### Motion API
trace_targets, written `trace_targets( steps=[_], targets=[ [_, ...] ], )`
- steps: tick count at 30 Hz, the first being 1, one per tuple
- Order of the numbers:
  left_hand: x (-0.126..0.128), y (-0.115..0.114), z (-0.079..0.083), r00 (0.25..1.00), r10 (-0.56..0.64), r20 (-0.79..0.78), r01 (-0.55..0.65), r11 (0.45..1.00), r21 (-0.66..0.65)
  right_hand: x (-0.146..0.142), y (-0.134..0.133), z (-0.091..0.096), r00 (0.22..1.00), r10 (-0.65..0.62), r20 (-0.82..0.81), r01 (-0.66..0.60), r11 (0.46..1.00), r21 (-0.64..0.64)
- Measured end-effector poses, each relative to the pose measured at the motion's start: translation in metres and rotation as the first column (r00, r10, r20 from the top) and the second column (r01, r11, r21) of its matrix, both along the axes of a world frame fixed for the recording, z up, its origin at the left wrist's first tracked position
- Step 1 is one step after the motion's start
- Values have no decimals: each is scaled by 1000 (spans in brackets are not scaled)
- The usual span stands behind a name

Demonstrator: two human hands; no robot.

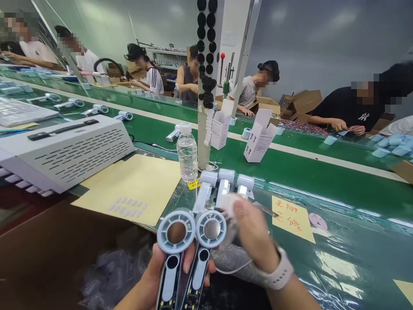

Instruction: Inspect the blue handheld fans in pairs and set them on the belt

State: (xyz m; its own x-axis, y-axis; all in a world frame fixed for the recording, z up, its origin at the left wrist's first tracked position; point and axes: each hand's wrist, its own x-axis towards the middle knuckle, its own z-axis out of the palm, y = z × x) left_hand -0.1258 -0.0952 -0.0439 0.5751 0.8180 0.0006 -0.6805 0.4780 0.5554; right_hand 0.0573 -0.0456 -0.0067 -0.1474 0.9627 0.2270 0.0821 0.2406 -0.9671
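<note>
My left hand (155,262) is closed around two hair-dryer-shaped devices side by side. The left device (167,277) and the right device (198,269) have pale blue ring heads, and circuit board shows on their handles. The left ring has an open middle; a metallic disc fills the right one. Just right of the heads is my right hand (253,230), blurred by motion, with a white band at the wrist. Its fingers are curled at a whitish thing (228,203) too smeared to name. Behind them, three similar devices (206,191) lie on the bench.
A water bottle (187,153) stands by a post (204,142). Yellow paper (155,172) bears small white oval pieces (129,206). A grey vented machine (87,150) sits left; clear plastic bags (112,275) lie below. White boxes (258,140) stand on the green conveyor (300,161). Several people work beyond.
</note>
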Motion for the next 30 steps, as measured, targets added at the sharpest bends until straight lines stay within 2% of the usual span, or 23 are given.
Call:
trace_targets(
  steps=[1, 2, 4, 6, 8, 11, 13, 17, 20, 22, 25, 26, 27, 28, 30],
  targets=[
    [1, 1, 5, 1000, 12, 6, -12, 1000, 24, 15, 5, 2, 991, -120, 54, 118, 992, 47],
    [2, 3, 9, 1000, 29, 10, -29, 998, 51, 31, 13, 4, 960, -266, 86, 259, 962, 88],
    [4, 7, 15, 997, 73, 12, -74, 994, 81, 63, 33, 3, 834, -530, 153, 507, 846, 167],
    [5, 11, 19, 994, 113, 2, -112, 991, 72, 87, 51, -2, 757, -613, 224, 575, 789, 217],
    [6, 13, 22, 990, 142, -28, -140, 988, 61, 99, 60, -7, 706, -635, 314, 575, 772, 271],
    [6, 14, 28, 972, 210, -101, -203, 976, 72, 90, 46, -14, 603, -670, 433, 547, 742, 387],
    [5, 14, 33, 952, 271, -143, -262, 962, 75, 72, 25, -18, 568, -640, 519, 471, 769, 432],
    [5, 18, 43, 922, 356, -155, -343, 934, 106, 41, -11, -33, 487, -522, 700, 331, 852, 406],
    [4, 21, 45, 896, 411, -168, -382, 906, 181, 39, -19, -44, 395, -510, 764, 339, 854, 394],
    [3, 23, 44, 885, 428, -185, -386, 895, 224, 46, -21, -47, 363, -496, 789, 347, 858, 379],
    [1, 23, 40, 890, 418, -182, -372, 897, 241, 58, -27, -44, 375, -458, 806, 320, 880, 351],
    [1, 24, 40, 896, 411, -169, -369, 899, 235, 60, -30, -41, 403, -437, 804, 300, 893, 335],
    [1, 24, 39, 903, 400, -154, -362, 905, 225, 61, -35, -38, 465, -397, 791, 284, 913, 292],
    [2, 24, 39, 912, 386, -139, -354, 911, 210, 61, -41, -35, 564, -335, 755, 274, 938, 212],
    [6, 24, 41, 923, 369, -108, -348, 921, 174, 58, -52, -31, 827, -151, 541, 211, 976, -50]
  ],
)
